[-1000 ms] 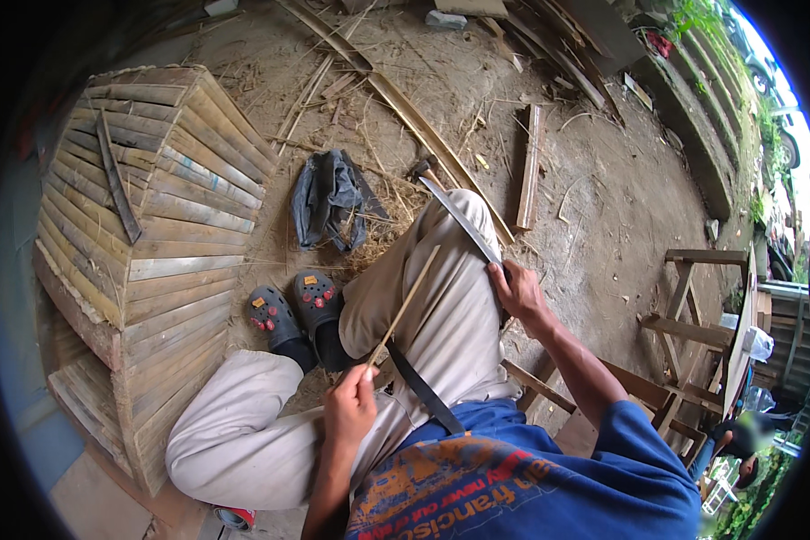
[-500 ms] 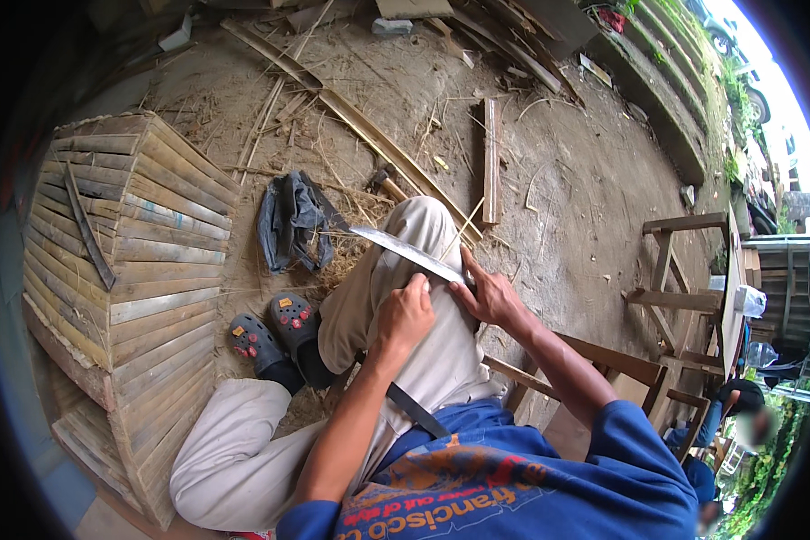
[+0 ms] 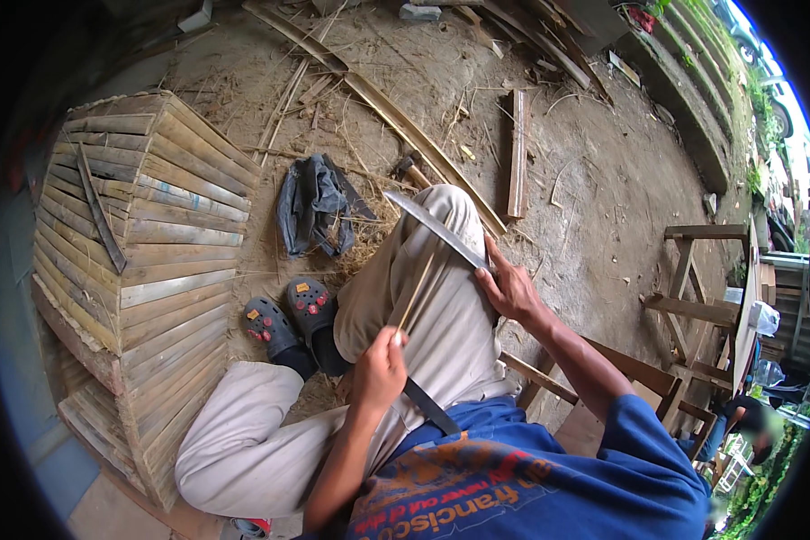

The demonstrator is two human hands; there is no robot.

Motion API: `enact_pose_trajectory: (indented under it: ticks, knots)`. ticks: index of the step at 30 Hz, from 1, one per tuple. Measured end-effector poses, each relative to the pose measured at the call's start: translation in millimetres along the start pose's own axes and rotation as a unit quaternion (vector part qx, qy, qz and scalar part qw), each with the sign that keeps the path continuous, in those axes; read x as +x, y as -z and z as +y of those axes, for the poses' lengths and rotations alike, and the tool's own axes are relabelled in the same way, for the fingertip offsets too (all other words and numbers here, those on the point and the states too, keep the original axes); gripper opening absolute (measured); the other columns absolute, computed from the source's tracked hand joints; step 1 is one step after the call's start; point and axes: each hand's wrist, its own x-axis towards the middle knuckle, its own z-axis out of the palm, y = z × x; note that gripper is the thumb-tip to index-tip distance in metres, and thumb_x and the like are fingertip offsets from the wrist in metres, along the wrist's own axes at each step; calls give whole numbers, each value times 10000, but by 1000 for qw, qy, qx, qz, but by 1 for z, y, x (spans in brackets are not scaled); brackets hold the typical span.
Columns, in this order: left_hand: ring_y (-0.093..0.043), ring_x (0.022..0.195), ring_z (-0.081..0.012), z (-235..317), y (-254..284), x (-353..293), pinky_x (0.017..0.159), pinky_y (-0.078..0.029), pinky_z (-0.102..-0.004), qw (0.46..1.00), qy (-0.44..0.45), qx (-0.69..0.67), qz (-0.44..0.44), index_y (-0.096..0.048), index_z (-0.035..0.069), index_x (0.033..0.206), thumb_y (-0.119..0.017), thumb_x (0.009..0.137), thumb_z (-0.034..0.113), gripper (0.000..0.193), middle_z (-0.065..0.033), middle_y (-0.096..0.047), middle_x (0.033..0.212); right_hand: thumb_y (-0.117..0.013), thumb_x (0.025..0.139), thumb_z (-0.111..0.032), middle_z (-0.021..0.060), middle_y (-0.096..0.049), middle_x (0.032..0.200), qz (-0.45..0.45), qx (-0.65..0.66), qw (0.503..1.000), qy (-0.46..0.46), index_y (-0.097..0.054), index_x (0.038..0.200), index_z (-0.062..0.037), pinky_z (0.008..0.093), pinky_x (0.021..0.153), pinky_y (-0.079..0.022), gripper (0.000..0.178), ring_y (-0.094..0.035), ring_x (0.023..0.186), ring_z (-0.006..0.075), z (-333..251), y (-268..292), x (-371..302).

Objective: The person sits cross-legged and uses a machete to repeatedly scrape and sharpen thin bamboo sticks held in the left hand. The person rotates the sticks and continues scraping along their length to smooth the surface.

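A thin bamboo strip (image 3: pixel 417 292) is pinched in my left hand (image 3: pixel 380 371), slanting up and away over my raised thigh. My right hand (image 3: pixel 513 286), beside the knee, is closed at the near end of a long, slightly curved knife (image 3: pixel 436 227). Its handle is hidden by the hand and leg. The blade lies across the trouser knee (image 3: pixel 450 205), tip toward the far left. The strip's far end is close to the blade; whether they touch I cannot tell.
A bamboo-slat structure (image 3: pixel 180 225) stands at left. Beyond my knee lie dark cloth (image 3: pixel 313 207), a hammer (image 3: pixel 414 173), a long channel-shaped strip (image 3: pixel 405 126) and a wooden bar (image 3: pixel 518 157). A wooden bench frame (image 3: pixel 693 310) stands at right; a person (image 3: pixel 749 427) sits behind it.
My left hand has drawn back toward my body, pulling the strip from beyond the knee to the near side of the blade. My right hand still grips the knife; the whole view has shifted slightly.
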Motion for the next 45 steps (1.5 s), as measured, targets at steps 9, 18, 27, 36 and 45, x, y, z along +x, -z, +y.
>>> enact_pose_trajectory:
  ticks: [9,18,27,36,45]
  knots:
    - [-669,815,-421,-13,-77,122,711,-517,-463,992,-92,-65,-56,-609,-4,869,-464,1000,124,234,-211,-682,821,-565,987,-449,331,-655,770,-12,-47,999,-4,-260,1587,-36,546,744,-543,790,-675,718,503,0,4,-3]
    - [-473,582,-131,-28,34,-38,568,-403,-320,992,52,-79,-78,-590,25,927,-470,1060,193,246,-80,-516,682,-556,1005,-427,351,-647,776,7,4,999,-32,-284,1578,-24,516,728,-537,751,-676,724,503,9,-6,7]
    - [-656,752,-411,10,-55,83,661,-496,-459,994,-73,-33,-72,-599,3,922,-471,1010,128,199,-203,-658,800,-561,985,-465,311,-654,738,-19,-28,999,39,-204,1602,-42,552,718,-543,828,-669,688,502,6,2,-5]
    - [-636,804,-449,-11,-32,50,672,-492,-467,992,-38,1,-116,-575,18,914,-468,1006,129,180,-222,-640,807,-572,1006,-388,360,-635,818,48,-22,998,-47,-384,1528,-8,531,726,-533,672,-663,758,518,4,-5,3]
    - [-560,574,-210,-6,26,-27,564,-426,-354,999,4,-12,-48,-596,35,916,-477,1044,151,210,-109,-560,686,-533,1015,-418,344,-664,821,18,48,999,-13,-297,1560,10,533,782,-537,732,-685,786,510,18,-10,9]
